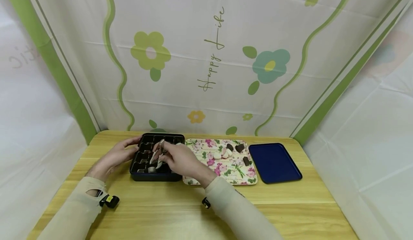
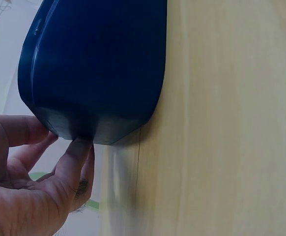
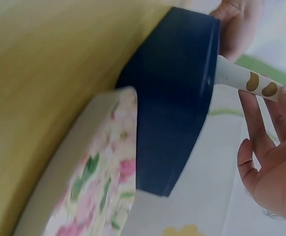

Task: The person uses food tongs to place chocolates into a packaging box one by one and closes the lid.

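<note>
- Nearest us, the right sleeve (image 1: 240, 209) angles in from the near right of the blue box (image 1: 156, 177), with the left sleeve (image 1: 72, 209) at its near left.
- And here's the action: the right hand (image 1: 180, 157) is over the box, fingers and thumb clamped on the white tongs (image 3: 236, 77), whose tips reach down among the box's compartments!
- At the box's left side we have the left hand (image 1: 119, 154), fingers stretched to the wall, touching rather than clasping, apparently steadying it.
- We'd call this the placing step, at a compartment near the front of the box; are the tips pinching that pale lump (image 1: 151, 169)? They're too small and shadowed for us to tell.
- Next, as we judge it, calls for a careful parting of the tips and a straight lift past the dividers.
- Just right of the box sits the floral tray (image 1: 237, 172), carrying white pieces (image 1: 217, 156) and dark pieces (image 1: 240, 148); farther right lies the blue lid (image 1: 275, 163).
- In the way? The right hand hides several of the box's compartments, and its forearm overhangs the tray's near edge.
</note>
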`<state>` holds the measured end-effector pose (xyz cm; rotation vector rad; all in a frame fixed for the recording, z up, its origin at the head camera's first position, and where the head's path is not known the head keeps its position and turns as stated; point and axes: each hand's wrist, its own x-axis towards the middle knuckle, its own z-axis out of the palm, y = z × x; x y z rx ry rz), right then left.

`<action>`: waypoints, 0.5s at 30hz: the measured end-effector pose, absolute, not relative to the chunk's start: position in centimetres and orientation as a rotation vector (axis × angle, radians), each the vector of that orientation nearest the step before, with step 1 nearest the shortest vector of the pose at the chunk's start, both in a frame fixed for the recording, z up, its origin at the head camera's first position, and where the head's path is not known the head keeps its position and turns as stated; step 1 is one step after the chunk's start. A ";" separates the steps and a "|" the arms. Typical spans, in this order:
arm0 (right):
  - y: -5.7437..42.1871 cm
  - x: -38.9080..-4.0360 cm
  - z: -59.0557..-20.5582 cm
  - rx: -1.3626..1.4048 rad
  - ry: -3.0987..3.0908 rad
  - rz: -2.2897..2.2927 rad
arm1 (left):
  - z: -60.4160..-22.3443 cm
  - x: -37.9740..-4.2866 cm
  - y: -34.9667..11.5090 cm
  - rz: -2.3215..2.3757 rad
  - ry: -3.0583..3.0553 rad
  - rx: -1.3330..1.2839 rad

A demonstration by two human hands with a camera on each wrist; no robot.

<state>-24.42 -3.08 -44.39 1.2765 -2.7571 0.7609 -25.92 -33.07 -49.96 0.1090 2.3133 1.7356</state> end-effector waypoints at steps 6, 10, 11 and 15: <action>0.2 -25.2 -43.8 1.138 -2.790 0.890 | -49.8 -25.8 -33.1 1.706 2.329 0.117; 3.1 -26.0 -43.9 1.024 -2.804 0.964 | -49.6 -25.6 -33.1 1.648 2.363 0.123; 3.8 -26.3 -43.9 1.001 -2.805 0.970 | -49.6 -25.6 -33.1 1.633 2.375 0.126; 6.9 -27.2 -44.0 0.930 -2.812 0.981 | -49.5 -25.4 -33.0 1.607 2.391 0.122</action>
